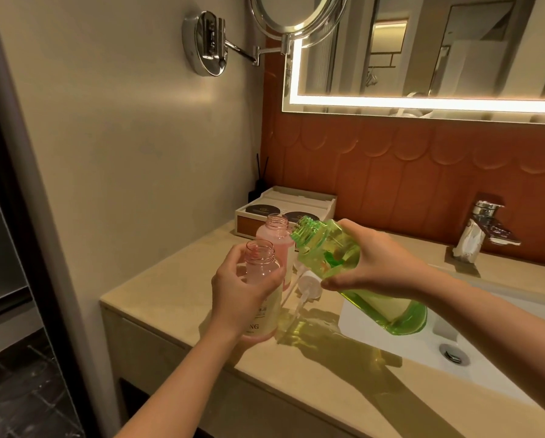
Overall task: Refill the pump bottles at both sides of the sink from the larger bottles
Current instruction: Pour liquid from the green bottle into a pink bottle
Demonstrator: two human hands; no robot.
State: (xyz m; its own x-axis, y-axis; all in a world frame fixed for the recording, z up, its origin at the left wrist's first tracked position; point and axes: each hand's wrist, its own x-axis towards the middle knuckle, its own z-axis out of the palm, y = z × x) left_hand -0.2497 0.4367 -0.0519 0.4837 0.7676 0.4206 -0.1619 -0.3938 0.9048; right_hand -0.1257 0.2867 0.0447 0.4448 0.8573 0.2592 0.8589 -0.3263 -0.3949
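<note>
- The counter (176, 308) is beige stone and runs along the wall, with a white sink (473, 352) set into it on the right and a drain (454, 353) showing in the basin.
- A lit mirror (422, 58) hangs above rust-brown wall tiles (391, 172), and a round shaving mirror (296, 14) swings out on a chrome arm from the side wall.
- The green bottle (353, 273), the larger one, is clear and uncapped; it lies tilted almost flat in the air, its base over the sink edge and its open mouth pointing left, close beside the mouths of the two pink bottles. No stream is visible.
- The right hand (369, 263) is wrapped over the top of the green bottle near its shoulder, fingers curled down its far side and thumb underneath, gripping it firmly.
- The left hand (239, 298) is closed around the near pink bottle (261, 289), fingers wrapped around the body with the base resting at the counter's front.
- This near pink bottle stands upright with its pump off and neck open; it looks mostly empty.
- A second pink bottle (275, 241) stands just behind it, also open, partly filled with pink liquid.
- A tray (283, 213) of toiletries sits in the back corner, with a reed diffuser (258, 184) behind it.
- A chrome tap (483, 229) stands behind the sink.
- A white pump head (309, 284) lies on the counter between the bottles.
</note>
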